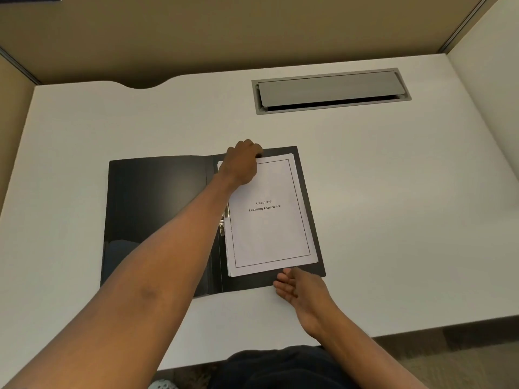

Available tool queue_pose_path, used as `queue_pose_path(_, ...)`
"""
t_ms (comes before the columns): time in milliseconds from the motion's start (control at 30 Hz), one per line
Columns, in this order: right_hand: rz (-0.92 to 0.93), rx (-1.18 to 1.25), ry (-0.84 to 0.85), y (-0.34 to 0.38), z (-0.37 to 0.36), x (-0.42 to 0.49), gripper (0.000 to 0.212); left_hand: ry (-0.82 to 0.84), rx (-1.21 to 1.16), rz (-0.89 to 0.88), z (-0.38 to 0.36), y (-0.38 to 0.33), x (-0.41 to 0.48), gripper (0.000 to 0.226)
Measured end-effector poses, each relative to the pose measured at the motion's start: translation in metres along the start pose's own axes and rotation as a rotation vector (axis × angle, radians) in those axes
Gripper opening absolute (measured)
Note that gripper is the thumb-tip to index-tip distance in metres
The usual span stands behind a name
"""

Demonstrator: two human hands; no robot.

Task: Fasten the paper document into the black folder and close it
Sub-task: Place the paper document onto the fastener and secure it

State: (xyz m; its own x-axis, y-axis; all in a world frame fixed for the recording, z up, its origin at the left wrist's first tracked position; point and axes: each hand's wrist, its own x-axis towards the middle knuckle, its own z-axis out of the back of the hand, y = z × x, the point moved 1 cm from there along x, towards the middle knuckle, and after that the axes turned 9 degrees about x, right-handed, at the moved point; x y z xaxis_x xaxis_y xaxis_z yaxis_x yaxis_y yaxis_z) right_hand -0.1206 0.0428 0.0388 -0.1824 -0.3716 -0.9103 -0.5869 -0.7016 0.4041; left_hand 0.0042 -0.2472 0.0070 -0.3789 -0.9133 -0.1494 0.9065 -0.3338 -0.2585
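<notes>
The black folder [157,209] lies open and flat on the white desk [393,192]. A white paper stack [269,228] titled "Chapter 6 Learning Experience" rests on its right half. A metal clip [223,223] shows at the spine beside the paper's left edge. My left hand [243,164] reaches across the folder and rests on the paper's top left corner, fingers curled over the top edge. My right hand [300,287] lies at the folder's near right corner, its fingertips touching the paper's bottom edge, fingers loosely together.
A grey cable hatch [331,91] is set into the desk at the back right. Beige partition walls [224,32] close in the desk behind and at both sides. The desk's near edge runs just below my right wrist.
</notes>
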Motion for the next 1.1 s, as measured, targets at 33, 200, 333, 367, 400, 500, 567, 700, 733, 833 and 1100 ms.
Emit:
queue_pose_path(33, 0.117, -0.124, -0.012, 0.004, 0.001, -0.002, 0.015, -0.054, -0.048, 0.04, 0.003, 0.001, -0.005, 0.037)
queue_pose_path(200, 0.771, -0.629, -0.089, 0.05, -0.004, 0.01, 0.029, -0.311, -0.396, 0.323, 0.012, 0.003, -0.073, 0.036)
queue_pose_path(333, 0.855, -0.939, -0.142, 0.076, -0.012, 0.042, 0.04, -0.328, -0.414, 0.532, -0.004, 0.004, -0.151, 0.03)
queue_pose_path(367, 0.845, -0.985, -0.143, 0.079, -0.014, 0.047, 0.039, -0.319, -0.421, 0.595, -0.011, 0.003, -0.17, 0.029)
queue_pose_path(400, 0.832, -1.022, -0.143, 0.081, -0.016, 0.052, 0.039, -0.304, -0.431, 0.657, -0.017, 0.002, -0.187, 0.028)
queue_pose_path(500, 0.786, -1.086, -0.154, 0.082, -0.018, 0.06, 0.041, -0.218, -0.451, 0.759, -0.038, -0.005, -0.226, 0.016)
queue_pose_path(567, 0.757, -1.106, -0.152, 0.08, -0.018, 0.063, 0.041, -0.181, -0.465, 0.763, -0.049, -0.013, -0.241, 0.016)
queue_pose_path(700, 0.743, -1.091, -0.181, 0.077, -0.014, 0.067, 0.037, -0.159, -0.474, 0.73, -0.057, -0.028, -0.253, 0.028)
queue_pose_path(733, 0.738, -1.073, -0.181, 0.077, -0.013, 0.068, 0.036, -0.162, -0.472, 0.724, -0.058, -0.03, -0.253, 0.027)
queue_pose_path(833, 0.731, -1.055, -0.158, 0.076, -0.013, 0.072, 0.036, -0.164, -0.466, 0.695, -0.059, -0.032, -0.253, 0.018)
queue_pose_path(1100, 0.787, -1.079, -0.131, 0.079, -0.01, 0.082, 0.046, -0.111, -0.434, 0.635, -0.064, -0.041, -0.251, 0.032)
